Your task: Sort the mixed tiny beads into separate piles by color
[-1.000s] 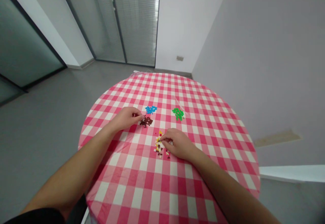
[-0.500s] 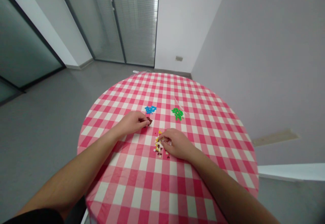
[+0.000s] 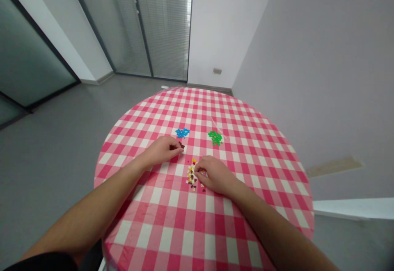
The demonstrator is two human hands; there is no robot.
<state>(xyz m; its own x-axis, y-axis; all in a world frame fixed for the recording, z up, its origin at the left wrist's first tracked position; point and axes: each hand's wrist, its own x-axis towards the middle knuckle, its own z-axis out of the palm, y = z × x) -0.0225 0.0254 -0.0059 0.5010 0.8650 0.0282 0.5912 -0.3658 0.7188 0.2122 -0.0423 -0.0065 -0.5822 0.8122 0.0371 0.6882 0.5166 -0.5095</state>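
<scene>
Brown pieces (image 3: 182, 146); scattered multicoloured pieces (image 3: 191, 176)

Bench (image 3: 246, 135), round, one; cover, pink-and-white checked cloth (image 3: 163, 222). Blue pieces (image 3: 182, 133), one cluster, far side; green pieces (image 3: 215, 137), one cluster, to their right. Dark brown pieces (image 3: 182, 145), partly hidden by left grip (image 3: 161, 149), fingers curled. Mixed pieces (image 3: 191, 176), yellow, white, dark, at fingertips of right grip (image 3: 214, 174). Behind: glass partition (image 3: 168, 29).

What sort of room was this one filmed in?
Probably an office or meeting room: a dark-framed glass partition with blinds, plain pale walls and a grey floor. The checked tablecloth looks more homely, though.
</scene>
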